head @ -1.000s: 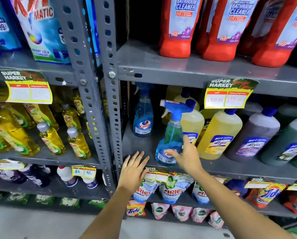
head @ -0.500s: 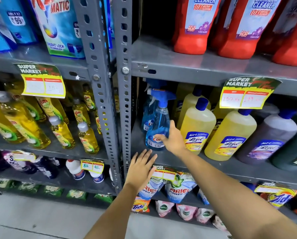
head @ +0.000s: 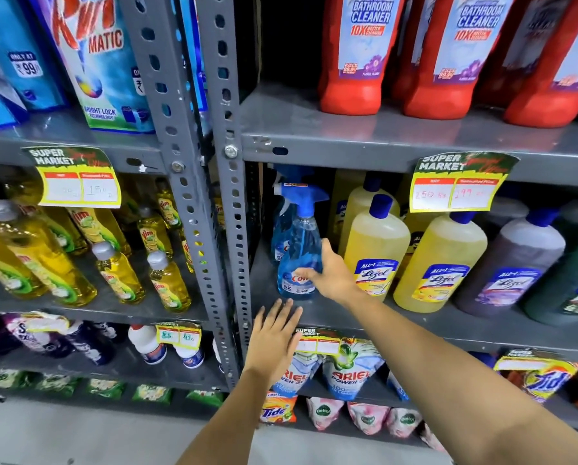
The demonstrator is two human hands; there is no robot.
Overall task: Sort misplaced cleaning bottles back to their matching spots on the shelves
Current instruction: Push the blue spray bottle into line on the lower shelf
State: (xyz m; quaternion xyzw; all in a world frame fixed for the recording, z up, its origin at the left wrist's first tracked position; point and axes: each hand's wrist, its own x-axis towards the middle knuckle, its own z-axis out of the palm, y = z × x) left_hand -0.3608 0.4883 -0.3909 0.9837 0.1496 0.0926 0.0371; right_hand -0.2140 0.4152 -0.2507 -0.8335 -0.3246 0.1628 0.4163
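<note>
A blue Colin spray bottle [head: 299, 250] stands upright at the left end of the grey middle shelf [head: 415, 323], right in front of a second blue spray bottle [head: 280, 226]. My right hand [head: 327, 276] wraps its thumb and fingers around the front bottle's lower right side. My left hand [head: 275, 333] rests flat, fingers spread, on the shelf's front edge just below the bottle and holds nothing. Yellow Lizol bottles [head: 376, 246] stand immediately right of the spray bottles.
Purple and green Lizol bottles [head: 512, 263] continue rightward. Red bathroom cleaner bottles [head: 354, 55] fill the shelf above. A perforated grey upright [head: 227, 196] divides off the left bay with yellow Vim bottles [head: 120, 273]. Detergent pouches [head: 348, 370] sit below.
My right hand carried the spray bottle left along the shelf and set it in front of the other spray bottle. The left hand stayed on the shelf edge.
</note>
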